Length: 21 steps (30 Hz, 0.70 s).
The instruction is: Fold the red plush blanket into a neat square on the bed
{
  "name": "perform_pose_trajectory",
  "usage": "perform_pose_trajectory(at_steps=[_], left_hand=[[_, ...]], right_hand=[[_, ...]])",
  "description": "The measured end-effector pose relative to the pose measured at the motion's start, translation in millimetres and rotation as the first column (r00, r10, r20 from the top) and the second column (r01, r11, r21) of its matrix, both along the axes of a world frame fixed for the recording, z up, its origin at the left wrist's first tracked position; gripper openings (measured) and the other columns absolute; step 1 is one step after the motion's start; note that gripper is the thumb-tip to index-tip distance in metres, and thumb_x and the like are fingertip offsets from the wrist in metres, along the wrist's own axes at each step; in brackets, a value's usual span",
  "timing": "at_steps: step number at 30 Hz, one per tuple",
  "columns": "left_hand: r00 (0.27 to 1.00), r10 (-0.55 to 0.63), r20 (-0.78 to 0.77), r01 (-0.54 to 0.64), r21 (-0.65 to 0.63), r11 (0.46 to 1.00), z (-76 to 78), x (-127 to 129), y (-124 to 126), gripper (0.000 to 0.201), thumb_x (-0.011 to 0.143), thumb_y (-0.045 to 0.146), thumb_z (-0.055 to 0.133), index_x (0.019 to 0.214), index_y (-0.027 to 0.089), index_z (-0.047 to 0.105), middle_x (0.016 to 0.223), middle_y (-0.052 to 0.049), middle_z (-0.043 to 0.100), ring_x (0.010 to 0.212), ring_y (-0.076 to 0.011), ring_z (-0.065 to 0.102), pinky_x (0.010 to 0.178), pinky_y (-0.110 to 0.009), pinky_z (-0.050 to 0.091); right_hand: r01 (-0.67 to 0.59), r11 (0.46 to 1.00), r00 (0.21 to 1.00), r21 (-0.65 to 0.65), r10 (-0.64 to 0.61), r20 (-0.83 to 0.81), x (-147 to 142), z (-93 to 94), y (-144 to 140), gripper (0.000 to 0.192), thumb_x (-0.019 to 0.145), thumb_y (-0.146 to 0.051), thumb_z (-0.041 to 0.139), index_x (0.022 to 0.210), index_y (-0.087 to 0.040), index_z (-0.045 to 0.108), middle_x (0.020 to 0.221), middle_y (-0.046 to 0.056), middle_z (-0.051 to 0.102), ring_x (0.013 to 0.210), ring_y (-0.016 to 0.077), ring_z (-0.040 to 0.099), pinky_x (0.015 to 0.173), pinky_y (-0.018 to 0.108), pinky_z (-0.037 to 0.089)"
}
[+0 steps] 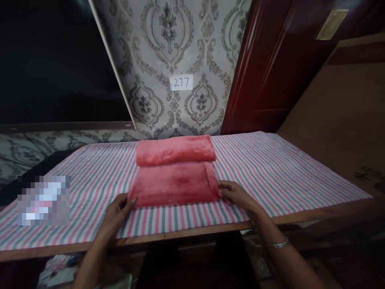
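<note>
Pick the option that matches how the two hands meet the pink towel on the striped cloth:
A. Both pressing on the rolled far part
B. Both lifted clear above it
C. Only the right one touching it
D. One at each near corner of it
D: the left hand and right hand each sit at a near corner of the pink towel.

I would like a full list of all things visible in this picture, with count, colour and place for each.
folded towel: 1, pink-red, centre of the table, far part rolled
striped cloth: 1, pink, grey and white, covering the table
table edge: 1, brown wood, near side
paper label: 1, white, reads 277, on the wall
wallpaper: grey damask, behind the table
door: 1, dark red, right of the label
bracelet: 1, silver, right wrist
left hand: 1, at the towel's near left corner
right hand: 1, at the towel's near right corner
</note>
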<state>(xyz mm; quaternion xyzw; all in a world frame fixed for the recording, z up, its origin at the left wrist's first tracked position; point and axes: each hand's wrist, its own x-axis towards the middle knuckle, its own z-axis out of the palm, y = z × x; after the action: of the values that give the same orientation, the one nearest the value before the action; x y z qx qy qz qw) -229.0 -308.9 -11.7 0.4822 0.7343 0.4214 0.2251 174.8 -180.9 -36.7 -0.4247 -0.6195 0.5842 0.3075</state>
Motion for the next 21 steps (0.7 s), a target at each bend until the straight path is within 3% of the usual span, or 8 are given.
perform_pose_trajectory(at_steps=[3,5,9,11,14,17,21], left_hand=[[0.995,-0.072,-0.073,0.074,0.021,0.997,0.3,-3,1,0.055,0.066,0.073,0.064,0.082,0.021,0.072,0.095,-0.007,0.071,0.095,-0.0265,0.064,0.090,-0.035,0.050],[0.996,-0.066,-0.064,0.070,0.052,0.996,0.8,-7,2,0.055,0.069,0.073,0.061,0.084,0.021,0.072,0.100,-0.007,0.071,0.100,-0.0273,0.064,0.095,-0.037,0.049],[0.997,0.063,-0.055,-0.055,0.136,0.989,1.2,-17,4,0.058,0.072,0.074,0.056,0.091,0.021,0.071,0.104,-0.007,0.072,0.104,-0.0274,0.064,0.099,-0.038,0.048],[0.996,0.020,-0.085,-0.010,0.108,0.994,2.3,-19,3,0.057,0.069,0.075,0.058,0.085,0.022,0.071,0.099,-0.006,0.072,0.100,-0.0272,0.065,0.095,-0.036,0.050],[0.994,-0.073,-0.087,0.074,0.006,0.997,7.5,-17,2,0.058,0.066,0.079,0.060,0.075,0.022,0.069,0.086,-0.006,0.072,0.086,-0.0255,0.065,0.081,-0.034,0.053],[0.998,-0.008,-0.068,0.006,-0.024,1.000,15.1,-11,4,0.062,0.063,0.081,0.059,0.073,0.020,0.068,0.078,-0.005,0.070,0.077,-0.0235,0.062,0.071,-0.032,0.052],[0.997,0.074,0.023,-0.074,0.027,0.997,17.7,0,17,0.065,0.057,0.080,0.064,0.079,0.019,0.069,0.079,-0.005,0.072,0.080,-0.0247,0.063,0.072,-0.031,0.050]], right_hand=[[-0.059,0.996,0.998,0.060,0.058,0.019,-5,3.0,-2,0.028,0.070,-0.031,0.062,0.096,-0.020,0.066,0.070,-0.004,0.060,0.041,0.0059,0.038,0.041,0.022,0.028],[-0.014,0.997,1.000,0.078,0.015,-0.002,-5,-0.5,-2,0.027,0.072,-0.033,0.062,0.095,-0.020,0.067,0.067,-0.004,0.058,0.043,0.0063,0.036,0.043,0.022,0.028],[0.125,0.992,0.989,0.030,-0.123,-0.081,8,-12.5,0,0.027,0.073,-0.045,0.065,0.085,-0.021,0.063,0.055,-0.007,0.046,0.043,0.0066,0.028,0.043,0.023,0.021],[0.143,0.989,0.987,0.032,-0.141,-0.073,15,-15.7,-1,0.030,0.074,-0.049,0.066,0.084,-0.021,0.062,0.054,-0.008,0.043,0.044,0.0072,0.028,0.044,0.023,0.021],[0.120,0.990,0.992,0.080,-0.117,-0.041,17,-14.4,-3,0.034,0.079,-0.055,0.063,0.080,-0.020,0.063,0.058,-0.005,0.047,0.051,0.0097,0.037,0.049,0.024,0.030],[0.104,0.985,0.995,0.137,-0.104,-0.007,10,-10.2,-4,0.040,0.081,-0.060,0.060,0.081,-0.020,0.065,0.067,-0.001,0.057,0.062,0.0139,0.048,0.059,0.026,0.040],[0.104,0.968,0.993,0.228,-0.115,0.035,-4,-8.6,-6,0.037,0.074,-0.053,0.069,0.090,-0.020,0.069,0.080,0.002,0.066,0.078,0.0204,0.057,0.071,0.030,0.045]])
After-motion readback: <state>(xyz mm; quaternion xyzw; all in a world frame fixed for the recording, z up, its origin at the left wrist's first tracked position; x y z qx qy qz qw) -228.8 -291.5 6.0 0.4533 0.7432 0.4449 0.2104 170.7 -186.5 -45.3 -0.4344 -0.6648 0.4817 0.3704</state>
